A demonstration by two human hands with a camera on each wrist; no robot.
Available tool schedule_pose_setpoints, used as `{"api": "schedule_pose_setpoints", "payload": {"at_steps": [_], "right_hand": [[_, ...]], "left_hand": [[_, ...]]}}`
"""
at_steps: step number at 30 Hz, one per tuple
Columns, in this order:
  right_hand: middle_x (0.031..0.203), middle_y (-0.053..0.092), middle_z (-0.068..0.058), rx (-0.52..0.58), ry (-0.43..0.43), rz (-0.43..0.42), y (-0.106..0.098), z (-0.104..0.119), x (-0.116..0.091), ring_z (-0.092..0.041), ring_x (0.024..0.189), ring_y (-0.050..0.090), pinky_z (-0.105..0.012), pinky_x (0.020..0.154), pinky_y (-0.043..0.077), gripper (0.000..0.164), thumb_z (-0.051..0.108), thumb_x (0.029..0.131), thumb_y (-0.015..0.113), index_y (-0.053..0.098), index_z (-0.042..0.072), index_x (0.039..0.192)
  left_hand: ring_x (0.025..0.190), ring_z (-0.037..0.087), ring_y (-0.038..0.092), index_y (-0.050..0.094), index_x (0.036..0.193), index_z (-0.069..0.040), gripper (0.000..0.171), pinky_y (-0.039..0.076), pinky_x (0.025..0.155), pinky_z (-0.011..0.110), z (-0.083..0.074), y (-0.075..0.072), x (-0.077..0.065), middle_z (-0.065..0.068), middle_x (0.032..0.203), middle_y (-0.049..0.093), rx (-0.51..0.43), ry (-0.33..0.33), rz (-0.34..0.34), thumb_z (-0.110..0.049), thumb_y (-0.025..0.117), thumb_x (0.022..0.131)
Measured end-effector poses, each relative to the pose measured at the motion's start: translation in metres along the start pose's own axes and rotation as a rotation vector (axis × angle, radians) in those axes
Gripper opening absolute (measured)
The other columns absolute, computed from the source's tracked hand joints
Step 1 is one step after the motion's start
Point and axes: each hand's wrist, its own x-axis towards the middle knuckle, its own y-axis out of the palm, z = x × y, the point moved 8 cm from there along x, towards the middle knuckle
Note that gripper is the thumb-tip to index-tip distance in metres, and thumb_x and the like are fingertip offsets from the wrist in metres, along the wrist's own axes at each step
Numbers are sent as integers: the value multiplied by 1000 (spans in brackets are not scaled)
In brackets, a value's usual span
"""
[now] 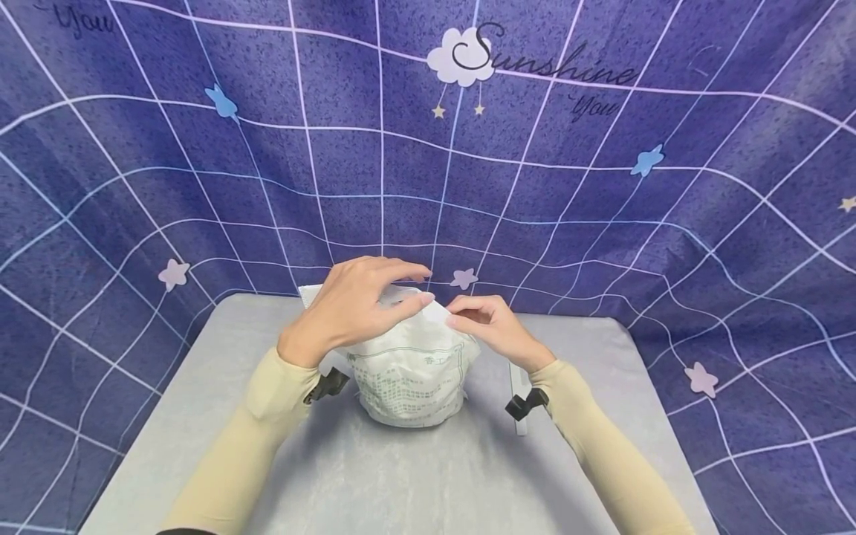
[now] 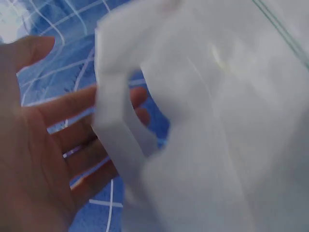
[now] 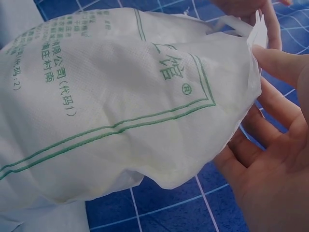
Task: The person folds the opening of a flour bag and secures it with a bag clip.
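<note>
A white bag [image 1: 411,379] with green lines and green printed characters stands upright on the grey table, its lower part bulging. In the left wrist view, a cut-out handle hole shows near the bag's top edge [image 2: 112,101]. My left hand [image 1: 357,301] is at the upper left of the bag, thumb and fingers apart, with some fingertips behind the handle strip. At the top right corner, my right hand [image 1: 498,327] pinches the bag's edge between thumb and fingers. The right wrist view shows this thumb [image 3: 280,63] against the rim of the bag [image 3: 256,58].
A narrow white strip [image 1: 520,405] lies on the table right of the bag, partly hidden by the right wrist. Behind the grey table [image 1: 401,490] hangs a blue-purple cloth [image 1: 348,163] with grid lines and stars. Black straps with cameras [image 1: 524,405] sit at both wrists.
</note>
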Motion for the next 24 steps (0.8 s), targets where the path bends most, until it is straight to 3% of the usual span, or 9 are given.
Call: {"api": "schedule_pose_setpoints", "payload": {"at_steps": [4, 11, 17, 24], "right_hand": [[111, 75, -3, -5, -4, -12, -1, 1, -1, -16, 105, 72, -32, 100, 59, 21, -2, 100, 68, 73, -10, 119], [110, 74, -2, -13, -11, -23, -2, 3, -1, -15, 105, 71, -30, 101, 58, 21, -2, 100, 68, 73, -11, 119], [110, 74, -7, 2, -11, -6, 0, 2, 0, -18, 105, 72, -32, 101, 58, 21, 1, 101, 69, 74, -8, 119], [111, 75, -8, 13, -8, -4, 1, 3, -2, -19, 106, 72, -33, 99, 59, 19, 1, 101, 68, 74, -8, 118]], "left_hand": [[108, 18, 74, 78, 131, -28, 52, 58, 87, 43, -5, 9, 5, -7, 123, 78, 18, -42, 35, -65, 58, 100], [115, 22, 70, 77, 132, -26, 59, 54, 98, 47, -4, 26, 9, -6, 122, 78, 93, -92, 144, -70, 53, 100], [102, 22, 70, 81, 116, -24, 48, 54, 95, 44, -4, 23, 9, -8, 103, 79, 117, -76, 126, -64, 61, 99], [92, 21, 68, 82, 113, -24, 40, 55, 87, 43, -4, 23, 8, -10, 89, 75, 131, -67, 134, -58, 65, 99]]}}
